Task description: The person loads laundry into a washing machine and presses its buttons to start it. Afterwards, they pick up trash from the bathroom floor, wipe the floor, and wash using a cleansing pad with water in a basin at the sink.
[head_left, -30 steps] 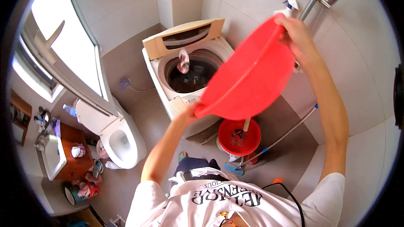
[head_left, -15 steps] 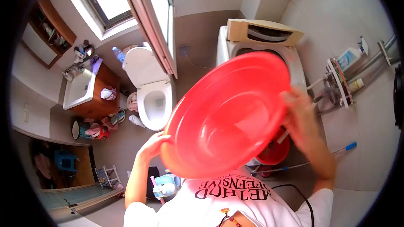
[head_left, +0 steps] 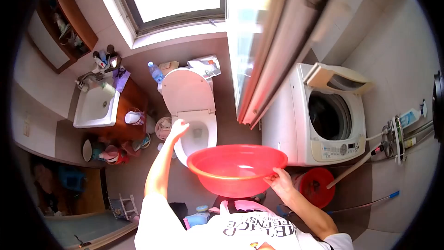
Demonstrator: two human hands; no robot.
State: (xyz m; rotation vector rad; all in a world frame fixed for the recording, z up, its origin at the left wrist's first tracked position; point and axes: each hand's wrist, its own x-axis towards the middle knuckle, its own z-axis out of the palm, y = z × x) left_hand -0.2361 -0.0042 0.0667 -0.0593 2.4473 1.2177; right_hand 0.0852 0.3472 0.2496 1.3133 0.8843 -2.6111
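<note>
My right hand grips the right rim of a red plastic basin, thumb over the edge. The basin sits low in front of my shirt, nearly level, with no contents that I can make out. My left hand is off the basin, stretched forward over the left side of the toilet bowl. Its fingers look curled together, and nothing shows in them; whether it touches the toilet cannot be seen. Behind it the pale toilet lid stands raised.
A top-loading washing machine stands open at right, beside a red bucket. An open window sash juts into the room. At left are a sink and several small containers. A blue-handled pole lies at lower right.
The basin has come down and leveled out from its tilted, raised position. My left hand has let go of it and reached toward the toilet. The view has turned rightward objects farther right.
</note>
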